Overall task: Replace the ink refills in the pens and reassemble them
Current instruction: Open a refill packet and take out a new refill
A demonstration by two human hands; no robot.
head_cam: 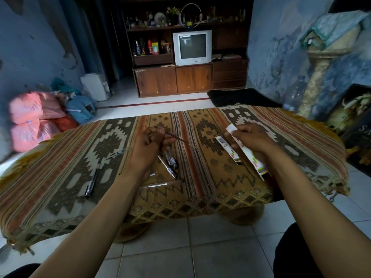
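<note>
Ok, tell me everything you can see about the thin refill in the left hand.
The refill is a thin, dark, straight rod, plastic by the look, with a paler tip at its lower right end. The left hand pinches it near its upper end, fingers curled round it. It slants down to the right, apparently held above the patterned cloth, its tip pointing towards the packet. Nothing else seems to touch it. Its ink level cannot be told.

Low table under patterned cloth (210, 169) — pens (170, 163), black pen (91, 184), refill packet (228, 150)
</note>
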